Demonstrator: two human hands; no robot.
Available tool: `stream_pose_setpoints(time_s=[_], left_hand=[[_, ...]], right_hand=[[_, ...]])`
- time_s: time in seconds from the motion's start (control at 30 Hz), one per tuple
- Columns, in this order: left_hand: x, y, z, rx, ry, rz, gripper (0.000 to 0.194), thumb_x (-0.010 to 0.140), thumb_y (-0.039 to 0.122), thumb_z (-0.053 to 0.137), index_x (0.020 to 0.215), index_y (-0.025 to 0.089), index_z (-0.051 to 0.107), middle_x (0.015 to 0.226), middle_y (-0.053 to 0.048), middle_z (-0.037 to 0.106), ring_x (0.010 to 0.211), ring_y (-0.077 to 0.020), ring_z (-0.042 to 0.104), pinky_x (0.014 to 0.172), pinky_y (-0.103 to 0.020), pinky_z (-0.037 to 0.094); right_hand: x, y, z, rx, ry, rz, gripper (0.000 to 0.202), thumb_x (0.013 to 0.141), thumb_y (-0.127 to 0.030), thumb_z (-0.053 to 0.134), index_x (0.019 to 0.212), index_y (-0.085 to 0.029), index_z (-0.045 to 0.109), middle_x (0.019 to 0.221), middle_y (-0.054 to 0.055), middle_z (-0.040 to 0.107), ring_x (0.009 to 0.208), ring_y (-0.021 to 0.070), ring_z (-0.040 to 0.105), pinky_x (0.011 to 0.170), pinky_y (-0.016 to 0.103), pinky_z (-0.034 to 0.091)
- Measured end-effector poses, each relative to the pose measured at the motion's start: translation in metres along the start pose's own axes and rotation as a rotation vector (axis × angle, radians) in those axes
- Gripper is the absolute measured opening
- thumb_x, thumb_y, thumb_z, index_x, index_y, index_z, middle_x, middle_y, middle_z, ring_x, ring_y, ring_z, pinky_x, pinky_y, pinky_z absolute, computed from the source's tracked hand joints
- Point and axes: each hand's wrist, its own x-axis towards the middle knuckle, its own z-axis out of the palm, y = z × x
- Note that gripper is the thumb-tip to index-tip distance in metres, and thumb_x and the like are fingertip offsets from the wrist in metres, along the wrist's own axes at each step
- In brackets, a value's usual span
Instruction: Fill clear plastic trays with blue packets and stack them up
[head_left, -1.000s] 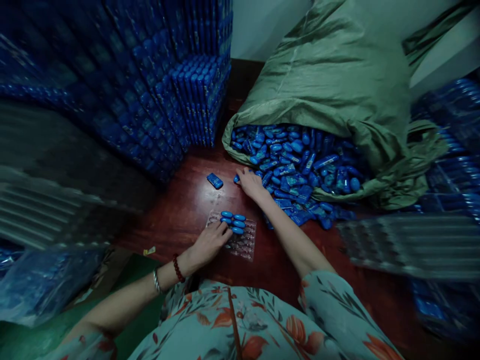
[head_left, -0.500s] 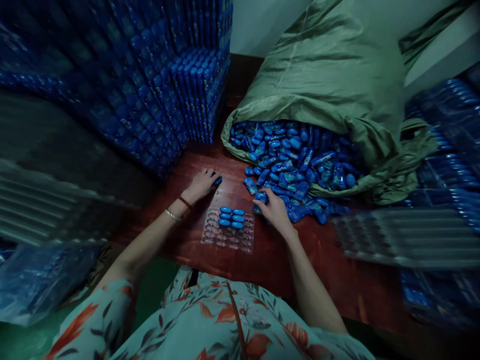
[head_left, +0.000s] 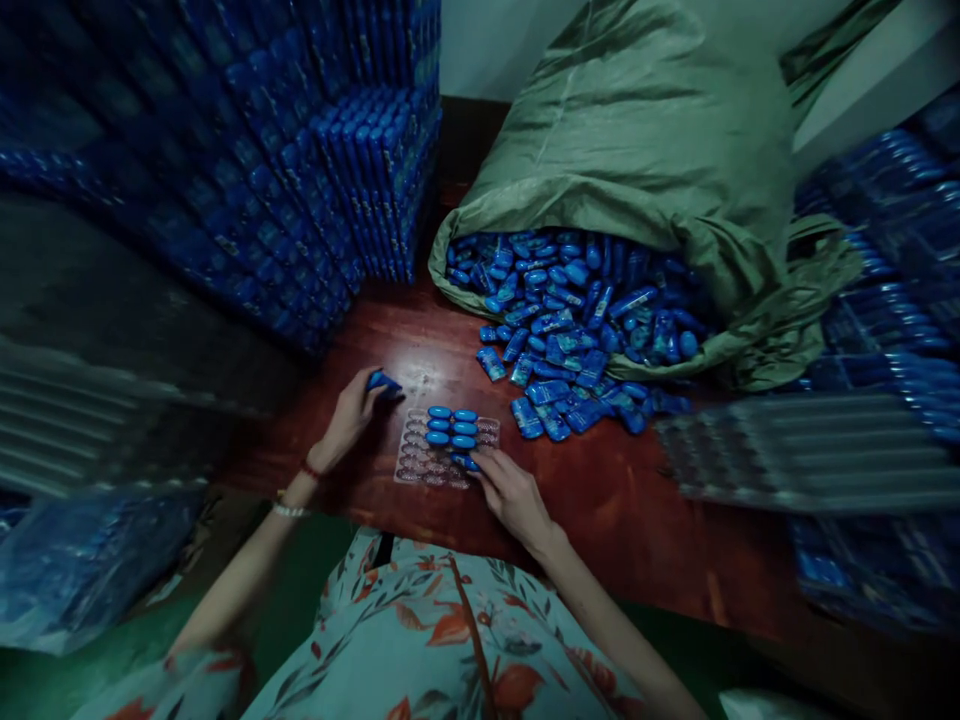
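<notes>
A clear plastic tray (head_left: pixel 420 465) with rows of oval hollows lies on the reddish-brown table (head_left: pixel 570 500). Several blue oval packs (head_left: pixel 452 427) stand in two columns on its upper part. My right hand (head_left: pixel 514 495) pinches one blue pack (head_left: pixel 465 461) low over the tray, just below those columns. Left of the tray, my left hand (head_left: pixel 351 415) holds another blue pack (head_left: pixel 384 382) between thumb and fingers. A heap of loose blue packs (head_left: pixel 562 350) spills onto the table from a green sack (head_left: pixel 630 130).
Tall stacks of filled blue trays (head_left: pixel 375 190) rise at the back left. Grey stacked trays (head_left: pixel 112 380) stand at the left, and more (head_left: pixel 810 452) lie at the right. Further blue packs (head_left: pixel 907 330) are piled at the far right.
My right hand has moved from the heap's edge down and left to the tray with a pack. My left hand has drawn back left and down, with a blue pack in its fingers.
</notes>
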Motion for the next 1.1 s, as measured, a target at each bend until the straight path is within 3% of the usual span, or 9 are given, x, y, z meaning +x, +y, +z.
stream_pose_setpoints(time_s=[0.1,0.2,0.3,0.43,0.7,0.9,1.1], left_hand=[[-0.058,0.010,-0.009,-0.137,0.158,-0.099,0.030,0.085,0.032,0.054,0.111,0.018,0.049,0.097,-0.004,0.062,0.085,-0.0157,0.062,0.073,-0.026,0.051],[-0.098,0.032,-0.004,-0.183,0.148,-0.016,0.019,0.084,0.026,0.057,0.101,0.018,0.054,0.087,-0.002,0.063,0.077,-0.0134,0.062,0.068,-0.023,0.051],[-0.106,0.050,0.009,-0.156,0.057,0.185,0.017,0.089,0.017,0.048,0.104,0.018,0.056,0.093,-0.005,0.062,0.083,-0.0132,0.061,0.073,-0.024,0.050],[-0.093,0.055,0.021,-0.045,-0.063,0.390,0.028,0.091,0.010,0.037,0.112,0.017,0.055,0.102,-0.009,0.059,0.089,-0.0136,0.059,0.074,-0.023,0.050],[-0.076,0.055,0.020,0.105,-0.222,0.538,0.028,0.092,0.012,0.034,0.108,0.014,0.057,0.090,-0.009,0.058,0.078,-0.0154,0.055,0.070,-0.027,0.050],[-0.073,0.049,0.027,0.099,-0.185,0.564,0.031,0.092,0.012,0.034,0.116,0.016,0.053,0.095,-0.009,0.056,0.082,-0.0156,0.055,0.071,-0.026,0.050],[-0.084,0.038,0.024,0.121,-0.119,0.637,0.035,0.094,0.013,0.033,0.127,0.016,0.045,0.089,-0.007,0.058,0.076,-0.0142,0.055,0.067,-0.024,0.049]], right_hand=[[0.007,-0.004,-0.006,-0.248,-0.163,-0.030,0.029,0.086,-0.008,0.044,0.111,-0.017,0.057,0.092,0.008,0.061,0.087,0.0173,0.059,0.076,0.027,0.049],[0.022,-0.017,-0.015,-0.399,-0.316,-0.024,0.024,0.086,-0.008,0.046,0.103,-0.019,0.059,0.089,0.006,0.061,0.085,0.0171,0.058,0.078,0.028,0.047],[0.039,-0.029,-0.020,-0.479,-0.455,-0.063,0.023,0.086,-0.006,0.044,0.097,-0.019,0.059,0.091,0.006,0.061,0.086,0.0179,0.058,0.078,0.030,0.045],[0.048,-0.032,-0.021,-0.512,-0.562,-0.095,0.024,0.086,-0.006,0.043,0.100,-0.019,0.057,0.094,0.006,0.060,0.086,0.0182,0.058,0.077,0.030,0.045],[0.029,-0.025,-0.010,-0.554,-0.402,0.001,0.031,0.082,-0.008,0.051,0.110,-0.020,0.055,0.098,0.006,0.059,0.087,0.0180,0.058,0.076,0.028,0.043],[0.024,-0.018,0.000,-0.527,-0.276,-0.037,0.027,0.086,-0.014,0.049,0.112,-0.020,0.055,0.095,0.005,0.060,0.079,0.0159,0.057,0.072,0.027,0.044],[0.010,0.004,0.016,-0.370,-0.109,-0.087,0.026,0.090,-0.017,0.043,0.115,-0.018,0.053,0.086,0.005,0.061,0.076,0.0151,0.058,0.072,0.026,0.045]])
